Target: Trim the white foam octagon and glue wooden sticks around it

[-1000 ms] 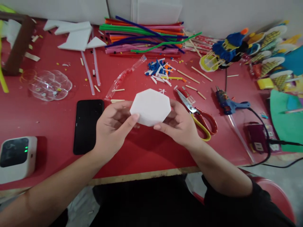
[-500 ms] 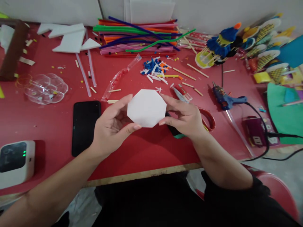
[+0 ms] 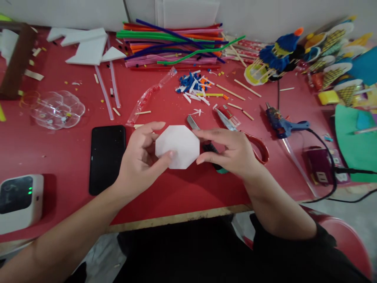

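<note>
A white octagonal foam piece is held flat side up above the red table. My left hand grips its left side, thumb pressed on the face and fingers behind. At its right edge, my right hand holds it lightly between index finger and thumb. Under my right hand lies a box cutter with its blade out, its handle partly covered. Red-handled scissors lie just beyond that hand, partly hidden. A black phone rests left of my left hand.
Pipe cleaners and white foam offcuts line the back. A glue gun with a cord lies right, near a purple power block. Paper scraps and sticks lie mid-table. A white device sits front left.
The octagonal piece has come down and slightly left. My left thumb has slid from its lower edge onto its face. More of the box cutter now shows.
</note>
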A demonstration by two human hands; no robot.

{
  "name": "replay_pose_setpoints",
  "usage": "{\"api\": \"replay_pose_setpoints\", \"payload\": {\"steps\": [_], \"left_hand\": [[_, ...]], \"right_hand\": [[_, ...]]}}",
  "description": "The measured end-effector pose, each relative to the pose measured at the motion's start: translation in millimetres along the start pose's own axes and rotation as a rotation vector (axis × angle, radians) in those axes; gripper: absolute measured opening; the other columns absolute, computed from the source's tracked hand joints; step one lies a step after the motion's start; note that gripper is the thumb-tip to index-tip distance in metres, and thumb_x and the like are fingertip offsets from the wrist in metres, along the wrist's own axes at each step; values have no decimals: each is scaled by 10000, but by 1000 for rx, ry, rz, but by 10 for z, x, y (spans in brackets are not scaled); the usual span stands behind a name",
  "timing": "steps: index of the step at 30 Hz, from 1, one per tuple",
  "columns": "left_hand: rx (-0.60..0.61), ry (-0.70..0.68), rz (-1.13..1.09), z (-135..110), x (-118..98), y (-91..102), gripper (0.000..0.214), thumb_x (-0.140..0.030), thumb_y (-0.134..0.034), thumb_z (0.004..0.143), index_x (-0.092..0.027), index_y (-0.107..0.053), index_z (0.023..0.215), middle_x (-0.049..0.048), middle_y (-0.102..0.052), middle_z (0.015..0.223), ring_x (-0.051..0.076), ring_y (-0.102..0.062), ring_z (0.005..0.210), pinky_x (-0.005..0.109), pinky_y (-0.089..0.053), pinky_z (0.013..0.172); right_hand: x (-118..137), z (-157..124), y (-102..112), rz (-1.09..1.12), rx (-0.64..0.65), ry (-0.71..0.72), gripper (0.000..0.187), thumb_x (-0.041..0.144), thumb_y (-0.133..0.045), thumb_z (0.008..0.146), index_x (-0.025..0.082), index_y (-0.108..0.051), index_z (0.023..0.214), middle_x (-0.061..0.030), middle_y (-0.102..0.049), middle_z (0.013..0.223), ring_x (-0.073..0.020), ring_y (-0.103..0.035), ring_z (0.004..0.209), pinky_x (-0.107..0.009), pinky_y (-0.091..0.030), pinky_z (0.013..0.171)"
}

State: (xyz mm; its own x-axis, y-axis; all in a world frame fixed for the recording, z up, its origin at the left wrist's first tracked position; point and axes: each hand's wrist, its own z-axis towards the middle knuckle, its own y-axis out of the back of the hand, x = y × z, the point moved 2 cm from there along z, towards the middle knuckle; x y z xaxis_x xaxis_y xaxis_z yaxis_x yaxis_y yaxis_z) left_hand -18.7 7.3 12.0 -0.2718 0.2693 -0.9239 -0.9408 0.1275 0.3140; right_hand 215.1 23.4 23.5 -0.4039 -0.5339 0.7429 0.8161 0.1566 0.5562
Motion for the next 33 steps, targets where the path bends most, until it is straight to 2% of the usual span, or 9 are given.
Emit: {"api": "replay_pose_setpoints", "payload": {"steps": [4,7,10,13,16,22,25,28,33], "left_hand": [[174,25,383,-64,-8,-59,603,-234,-601,901,-236,-424,1479,62,-702,1081,212,-687,868,368,-593,790],[231,-99,801,-121,-45,-86,495,-257,-535,939,-172,-510,1426,111,-696,1056,284,-653,942,478,-543,904],[159,-222,1025,-146,-84,-85,439,-292,-549,931,-96,-601,1320,206,-650,1114,371,-623,1043,535,-526,912],[160,-348,1004,-157,-127,-106,361,-271,-582,921,-140,-645,1252,200,-629,1271,372,-605,1139,524,-524,961],[255,-421,920,-188,-155,-159,338,-299,-639,920,-158,-669,1225,153,-694,1232,342,-630,1088,492,-565,901],[344,-483,880,-261,-139,-234,329,-166,-580,914,-168,-699,1221,110,-726,1225,321,-638,1178,474,-552,970],[368,-460,861,-259,-128,-237,394,-167,-558,883,-144,-682,1256,127,-717,1243,336,-624,1209,490,-541,999],[355,-467,870,-242,-138,-234,364,-207,-555,905,-121,-689,1232,136,-728,1211,339,-640,1174,491,-561,962],[361,-470,884,-221,-146,-241,345,-190,-535,934,-154,-686,1242,125,-712,1284,313,-645,1183,463,-571,949]], "right_hand": [[-72,-25,86,-310,64,-186,510,648,-623,888,186,-710,1084,-98,-705,990,-244,-677,893,-408,-563,824],[-86,-88,66,-502,192,-337,416,456,-752,857,167,-633,1132,-134,-667,1103,-295,-663,1008,-441,-557,860],[-12,-130,5,-546,309,-369,377,223,-636,898,176,-578,1268,-139,-675,1162,-307,-671,1066,-456,-557,889],[72,-154,-43,-521,332,-371,491,175,-519,900,190,-533,1391,-132,-710,1157,-302,-694,1061,-468,-568,894],[123,-202,-71,-432,318,-340,520,167,-477,887,179,-532,1403,-128,-730,1186,-277,-712,1063,-435,-580,900],[188,-363,-69,-329,332,-326,438,222,-487,941,153,-547,1369,-130,-735,1224,-245,-730,1063,-375,-599,900],[234,-415,-82,-290,350,-351,527,246,-476,978,158,-445,1496,-125,-727,1247,-227,-737,1037,-341,-610,853],[275,-434,-128,-299,378,-343,586,230,-446,986,163,-367,1563,-117,-760,1117,-214,-751,872,-324,-613,740],[290,-420,-208,-408,388,-298,567,221,-434,972,155,-437,1535,-103,-764,929,-213,-721,716,-328,-591,634]]}}
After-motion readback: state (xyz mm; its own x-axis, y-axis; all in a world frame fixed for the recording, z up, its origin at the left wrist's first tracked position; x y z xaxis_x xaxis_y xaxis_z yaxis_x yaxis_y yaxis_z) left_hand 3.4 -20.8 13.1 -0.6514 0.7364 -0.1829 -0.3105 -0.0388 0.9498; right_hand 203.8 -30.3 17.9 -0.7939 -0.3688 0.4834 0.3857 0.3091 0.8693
